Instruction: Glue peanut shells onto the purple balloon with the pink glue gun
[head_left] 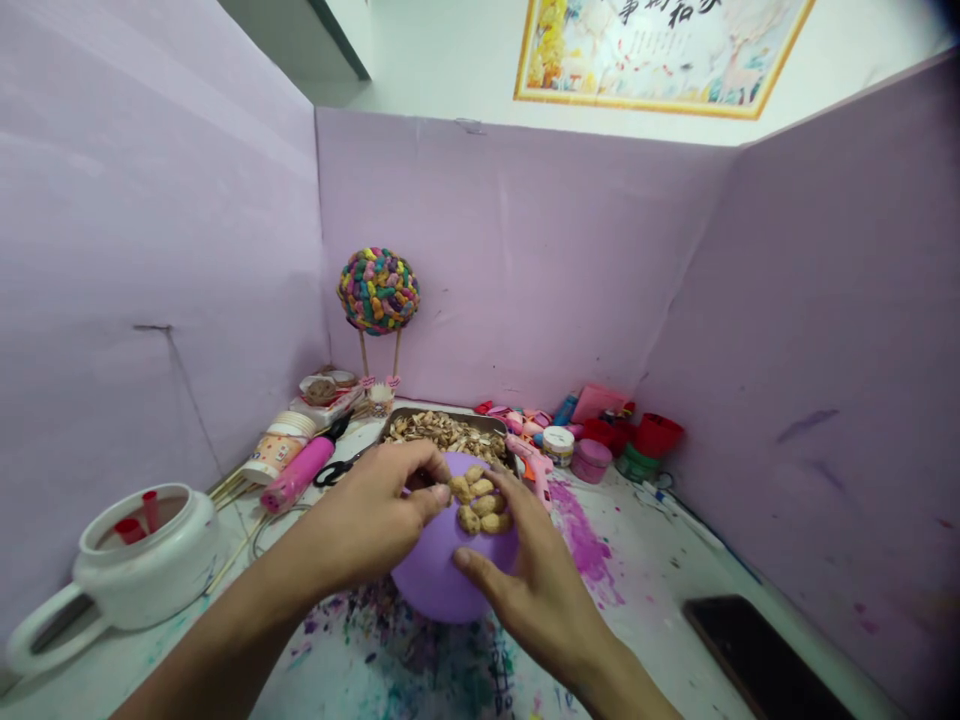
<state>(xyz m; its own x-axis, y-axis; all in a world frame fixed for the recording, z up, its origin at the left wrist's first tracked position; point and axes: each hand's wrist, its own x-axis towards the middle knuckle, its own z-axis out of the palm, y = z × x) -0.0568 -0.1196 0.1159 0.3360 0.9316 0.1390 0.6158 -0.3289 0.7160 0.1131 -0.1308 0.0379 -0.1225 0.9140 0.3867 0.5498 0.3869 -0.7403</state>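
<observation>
A purple balloon (439, 575) sits over the paint-stained table, with several tan peanut shells (487, 504) grouped on its upper front. My right hand (536, 570) cups the balloon from the right, thumb on its front and fingers beside the shells. From the left, my left hand (390, 500) reaches across, thumb and forefinger pinched at a peanut shell (459, 488) on the left edge of the group. Directly behind the balloon, a tray (409, 411) holds many broken shell pieces, partly hidden by my hands. A pink glue gun (531, 462) lies to the right of that tray.
A white mug (150, 570) with red pieces inside, a pink bottle (300, 475), paper cups (277, 447) and black scissors (341, 468) are on the left. Behind stands a multicoloured ball (379, 291) on sticks. Paint jars (591, 461) and a phone (757, 650) are right. Lilac panels (525, 260) surround the table.
</observation>
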